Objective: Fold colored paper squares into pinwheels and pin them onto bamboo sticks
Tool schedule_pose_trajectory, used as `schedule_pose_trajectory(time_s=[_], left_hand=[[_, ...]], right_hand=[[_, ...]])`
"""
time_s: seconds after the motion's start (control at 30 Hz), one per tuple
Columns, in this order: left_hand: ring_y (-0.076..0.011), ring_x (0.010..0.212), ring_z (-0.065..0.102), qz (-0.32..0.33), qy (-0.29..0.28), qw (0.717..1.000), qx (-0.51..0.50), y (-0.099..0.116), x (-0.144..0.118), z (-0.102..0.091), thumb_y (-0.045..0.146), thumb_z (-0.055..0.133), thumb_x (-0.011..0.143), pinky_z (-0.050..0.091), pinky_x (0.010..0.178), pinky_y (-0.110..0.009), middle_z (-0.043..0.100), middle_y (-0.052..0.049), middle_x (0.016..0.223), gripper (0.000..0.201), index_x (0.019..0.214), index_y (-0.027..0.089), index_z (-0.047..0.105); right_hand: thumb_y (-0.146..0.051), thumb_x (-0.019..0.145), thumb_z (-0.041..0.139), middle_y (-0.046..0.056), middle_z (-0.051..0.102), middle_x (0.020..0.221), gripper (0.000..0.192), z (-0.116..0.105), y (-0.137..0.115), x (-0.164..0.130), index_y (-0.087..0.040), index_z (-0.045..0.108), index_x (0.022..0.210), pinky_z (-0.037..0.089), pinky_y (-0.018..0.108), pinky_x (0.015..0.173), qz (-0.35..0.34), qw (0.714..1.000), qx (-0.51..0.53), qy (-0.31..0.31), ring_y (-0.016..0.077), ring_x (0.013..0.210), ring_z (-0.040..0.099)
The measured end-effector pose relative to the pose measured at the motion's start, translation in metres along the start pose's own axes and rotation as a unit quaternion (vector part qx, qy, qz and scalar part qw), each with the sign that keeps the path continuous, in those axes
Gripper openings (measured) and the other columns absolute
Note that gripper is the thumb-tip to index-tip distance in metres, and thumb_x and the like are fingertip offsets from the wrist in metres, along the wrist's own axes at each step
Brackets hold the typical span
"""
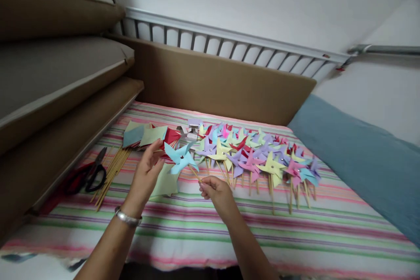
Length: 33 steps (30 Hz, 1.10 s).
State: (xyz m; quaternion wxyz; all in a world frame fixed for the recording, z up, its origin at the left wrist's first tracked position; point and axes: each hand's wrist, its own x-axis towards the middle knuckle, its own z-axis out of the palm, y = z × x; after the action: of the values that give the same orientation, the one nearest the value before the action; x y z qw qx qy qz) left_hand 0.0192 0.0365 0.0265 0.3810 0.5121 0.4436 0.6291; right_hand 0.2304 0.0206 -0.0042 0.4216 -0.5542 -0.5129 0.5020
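A person sits at a bed covered with a striped sheet (295,232). The right hand (215,188) holds the thin wooden stick (195,173) of a light blue pinwheel (180,157); thumb and first fingers are pinched together on the lower end of the stick. The left hand (147,170) is raised just to the left of the blue pinwheel, with the fingers a little apart and the fingertips at the edge of its paper blade. I cannot tell if they really grip the paper or only touch it. A silver bracelet (127,218) is on the left wrist.

To the right of the blue pinwheel lies a big group of finished pinwheels (259,157) in yellow, purple, pink and red, the sticks pointing toward the person. Behind the left hand is a pile of paper squares (147,134) in green, blue and red. 1 pale green paper sheet (166,182) lies flat under the blue pinwheel. Left of the blue pinwheel, well apart, a bundle of bare wooden sticks (113,170) lies on the sheet, and beside it are scissors (90,174) with black and red handles. A blue pillow (361,162) is at the far right.
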Motion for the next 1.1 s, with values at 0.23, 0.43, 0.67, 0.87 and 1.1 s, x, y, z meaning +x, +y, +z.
schedule_pose_trajectory(time_s=[0.23,0.43,0.67,0.87,1.1], left_hand=[[-0.0209,0.127,0.038,0.220,-0.071,0.922,0.310,0.027,-0.020,-0.010,0.006,0.040,0.080,0.031,0.104,-0.045,0.042,-0.006,0.140,0.050,0.124,0.027,0.051],[-0.0204,0.097,0.059,0.278,-0.065,0.886,0.365,0.056,-0.049,-0.008,0.015,0.049,0.082,0.036,0.099,-0.048,0.068,-0.007,0.102,0.024,0.099,0.024,0.065],[-0.0201,0.078,0.064,0.280,-0.021,0.882,0.379,0.083,-0.097,0.004,0.022,0.054,0.081,0.039,0.095,-0.047,0.071,-0.004,0.081,0.016,0.091,0.023,0.066],[-0.0193,0.073,0.065,0.207,-0.117,0.921,0.308,0.086,-0.158,0.040,0.031,0.054,0.081,0.051,0.072,-0.033,0.070,-0.006,0.081,0.030,0.109,0.022,0.061],[-0.0267,0.063,0.067,-0.028,-0.158,0.923,0.349,0.013,-0.152,-0.021,0.048,0.060,0.061,0.052,0.058,-0.032,0.070,-0.001,0.062,0.028,0.078,0.027,0.069]], right_hand=[[-0.039,0.061,0.067,-0.002,0.057,0.053,0.024,-0.017,0.003,-0.056,-0.016,0.060,0.065,0.039,0.023,0.042,0.037,0.999,0.027,-0.009,0.0097,0.044,0.049],[-0.043,0.056,0.071,-0.001,0.059,0.054,0.032,-0.023,-0.016,-0.094,-0.015,0.059,0.066,0.040,0.022,0.042,0.053,0.996,0.072,-0.022,0.0091,0.043,0.050],[-0.046,0.054,0.073,-0.002,0.059,0.053,0.037,-0.026,-0.036,-0.127,-0.015,0.058,0.067,0.039,0.022,0.042,0.041,0.991,0.125,-0.035,0.0087,0.043,0.050],[-0.046,0.050,0.075,-0.002,0.059,0.051,0.040,-0.046,-0.028,-0.138,-0.014,0.058,0.068,0.038,0.022,0.043,0.034,0.980,0.197,0.011,0.0081,0.041,0.049],[-0.047,0.056,0.075,-0.003,0.056,0.052,0.040,-0.117,0.006,-0.127,-0.013,0.058,0.067,0.040,0.021,0.045,0.029,0.950,0.246,0.193,0.0087,0.045,0.052]])
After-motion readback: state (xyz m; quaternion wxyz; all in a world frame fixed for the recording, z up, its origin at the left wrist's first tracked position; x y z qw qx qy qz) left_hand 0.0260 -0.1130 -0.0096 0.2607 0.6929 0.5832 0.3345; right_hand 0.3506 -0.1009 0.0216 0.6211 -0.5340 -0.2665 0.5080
